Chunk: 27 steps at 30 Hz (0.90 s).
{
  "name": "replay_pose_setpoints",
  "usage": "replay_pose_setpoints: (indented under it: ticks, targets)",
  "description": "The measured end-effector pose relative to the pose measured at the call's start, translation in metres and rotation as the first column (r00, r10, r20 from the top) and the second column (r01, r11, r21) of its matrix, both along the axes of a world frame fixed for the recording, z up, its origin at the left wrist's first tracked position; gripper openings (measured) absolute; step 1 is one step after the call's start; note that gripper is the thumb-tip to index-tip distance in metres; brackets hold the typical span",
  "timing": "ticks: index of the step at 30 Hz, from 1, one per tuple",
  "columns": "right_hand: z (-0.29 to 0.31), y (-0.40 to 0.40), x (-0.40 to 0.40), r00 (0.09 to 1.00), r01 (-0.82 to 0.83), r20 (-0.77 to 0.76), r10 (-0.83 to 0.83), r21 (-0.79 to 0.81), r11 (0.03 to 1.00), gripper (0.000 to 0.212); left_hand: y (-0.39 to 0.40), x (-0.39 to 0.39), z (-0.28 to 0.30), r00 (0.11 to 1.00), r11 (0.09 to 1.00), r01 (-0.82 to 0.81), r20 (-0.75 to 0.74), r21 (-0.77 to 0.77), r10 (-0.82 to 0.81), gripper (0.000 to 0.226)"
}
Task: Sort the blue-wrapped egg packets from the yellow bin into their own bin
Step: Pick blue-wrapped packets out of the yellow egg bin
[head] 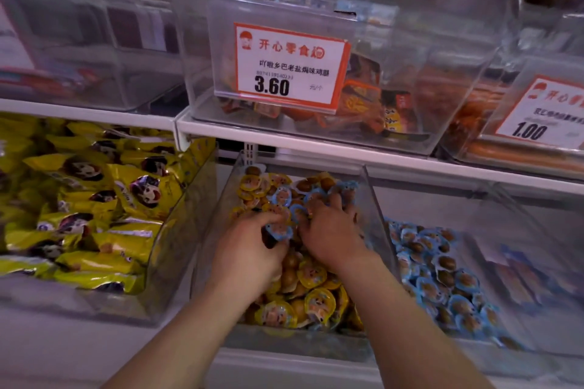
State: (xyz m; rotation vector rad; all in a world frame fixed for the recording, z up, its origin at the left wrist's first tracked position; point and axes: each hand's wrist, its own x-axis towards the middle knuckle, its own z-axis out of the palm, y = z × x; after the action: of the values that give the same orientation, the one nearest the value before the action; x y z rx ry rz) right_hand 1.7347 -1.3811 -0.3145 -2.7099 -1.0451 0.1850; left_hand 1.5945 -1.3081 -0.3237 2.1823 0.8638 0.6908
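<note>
Both hands are inside the middle clear bin [221, 199], which holds yellow-wrapped egg packets [319, 303] mixed with several blue-wrapped egg packets [284, 197] near its back. My left hand [252, 249] grips a blue-wrapped packet [279, 230] between thumb and fingers. My right hand [331, 230] lies further back, fingers curled down into the blue packets; what it holds is hidden. The bin to the right [474, 347] is filled with blue-wrapped egg packets [442, 278].
A clear bin of yellow snack bags [94, 199] stands to the left. Above, a white shelf edge [316, 142] carries clear bins with orange price tags [290, 66]. More packaged goods [518, 271] lie at the far right.
</note>
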Motion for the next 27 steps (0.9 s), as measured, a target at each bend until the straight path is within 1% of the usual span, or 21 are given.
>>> replay_pose_setpoints:
  ticks: [2, 3, 4, 6, 7, 9, 10, 11, 12, 13, 14, 15, 16, 17, 18, 21, 23, 24, 25, 26, 27]
  targets:
    - [-0.001, 0.001, 0.003, 1.000, -0.004, 0.017, 0.002, 0.110, 0.994, 0.043, 0.003, -0.004, 0.005, 0.995, 0.997, -0.074, 0.071, -0.038, 0.077, 0.027]
    - [0.001, 0.001, 0.006, 1.000, -0.003, -0.003, 0.004, 0.191, 0.982, 0.036, 0.004, -0.006, 0.007, 0.988, 0.993, -0.086, 0.120, -0.079, 0.096, 0.027]
    - [0.004, -0.001, 0.009, 0.999, 0.013, -0.044, -0.001, 0.284, 0.959, 0.030, 0.004, -0.008, 0.009, 0.980, 0.988, -0.079, 0.173, -0.135, 0.102, 0.027]
    - [0.011, -0.005, 0.013, 0.991, 0.086, -0.130, -0.033, 0.431, 0.898, 0.027, 0.002, -0.012, 0.014, 0.962, 0.972, -0.036, 0.257, -0.232, 0.097, 0.027]
    - [0.014, -0.006, 0.014, 0.993, 0.096, -0.100, -0.054, 0.474, 0.875, 0.026, 0.001, -0.014, 0.016, 0.954, 0.966, -0.018, 0.285, -0.259, 0.094, 0.027]
    - [0.020, -0.006, 0.016, 0.994, -0.009, 0.100, -0.049, 0.508, 0.861, 0.024, -0.001, -0.017, 0.017, 0.944, 0.960, 0.003, 0.317, -0.279, 0.089, 0.029]
    - [0.023, -0.003, 0.016, 0.982, -0.097, 0.188, 0.003, 0.493, 0.865, 0.024, -0.002, -0.019, 0.018, 0.944, 0.961, 0.010, 0.319, -0.277, 0.082, 0.030]
    - [0.026, 0.001, 0.015, 0.968, -0.187, 0.234, 0.090, 0.434, 0.881, 0.024, -0.002, -0.021, 0.017, 0.949, 0.964, 0.017, 0.309, -0.265, 0.068, 0.033]
    - [0.029, 0.006, 0.014, 0.954, -0.261, 0.231, 0.190, 0.331, 0.907, 0.025, -0.003, -0.023, 0.017, 0.955, 0.970, 0.024, 0.293, -0.243, 0.049, 0.036]
    - [0.030, 0.012, 0.011, 0.943, -0.307, 0.190, 0.272, 0.193, 0.932, 0.028, -0.003, -0.025, 0.017, 0.961, 0.976, 0.031, 0.276, -0.216, 0.031, 0.037]
    - [0.029, 0.017, 0.009, 0.941, -0.318, 0.136, 0.311, 0.036, 0.947, 0.035, -0.003, -0.027, 0.017, 0.965, 0.981, 0.038, 0.263, -0.191, 0.014, 0.038]
    - [0.027, 0.021, 0.008, 0.945, -0.301, 0.100, 0.311, -0.105, 0.948, 0.043, -0.003, -0.030, 0.017, 0.967, 0.984, 0.046, 0.256, -0.172, -0.001, 0.038]
    - [0.025, 0.025, 0.007, 0.952, -0.274, 0.085, 0.294, -0.192, 0.942, 0.048, -0.003, -0.032, 0.017, 0.969, 0.987, 0.055, 0.248, -0.150, -0.016, 0.038]
    - [0.023, 0.028, 0.008, 0.958, -0.254, 0.077, 0.276, -0.219, 0.942, 0.049, -0.004, -0.033, 0.016, 0.971, 0.990, 0.065, 0.239, -0.128, -0.033, 0.038]
    - [0.021, 0.030, 0.009, 0.961, -0.248, 0.071, 0.267, -0.203, 0.947, 0.047, -0.005, -0.033, 0.015, 0.973, 0.991, 0.070, 0.227, -0.113, -0.043, 0.038]
    - [0.021, 0.028, 0.009, 0.958, -0.279, 0.059, 0.282, -0.055, 0.959, 0.037, -0.002, -0.034, 0.015, 0.972, 0.990, 0.071, 0.231, -0.119, -0.042, 0.038]
    - [0.021, 0.019, 0.007, 0.962, -0.272, 0.050, 0.268, 0.107, 0.956, 0.026, -0.002, -0.032, 0.017, 0.966, 0.988, 0.073, 0.255, -0.137, -0.036, 0.038]
    - [0.021, 0.014, 0.006, 0.971, -0.236, 0.027, 0.236, 0.225, 0.945, 0.022, -0.002, -0.031, 0.018, 0.964, 0.988, 0.068, 0.265, -0.141, -0.029, 0.037]
    - [0.024, 0.007, 0.003, 0.983, -0.168, -0.010, 0.184, 0.358, 0.919, 0.018, -0.003, -0.031, 0.020, 0.960, 0.987, 0.065, 0.278, -0.145, -0.022, 0.037]
    - [0.028, -0.001, 0.000, 0.990, -0.069, -0.075, 0.123, 0.499, 0.864, 0.013, -0.003, -0.031, 0.021, 0.954, 0.986, 0.065, 0.299, -0.154, -0.017, 0.036]
    - [0.034, -0.011, -0.006, 0.976, 0.061, -0.201, 0.087, 0.631, 0.773, 0.008, -0.005, -0.032, 0.023, 0.946, 0.985, 0.071, 0.322, -0.160, -0.016, 0.036]
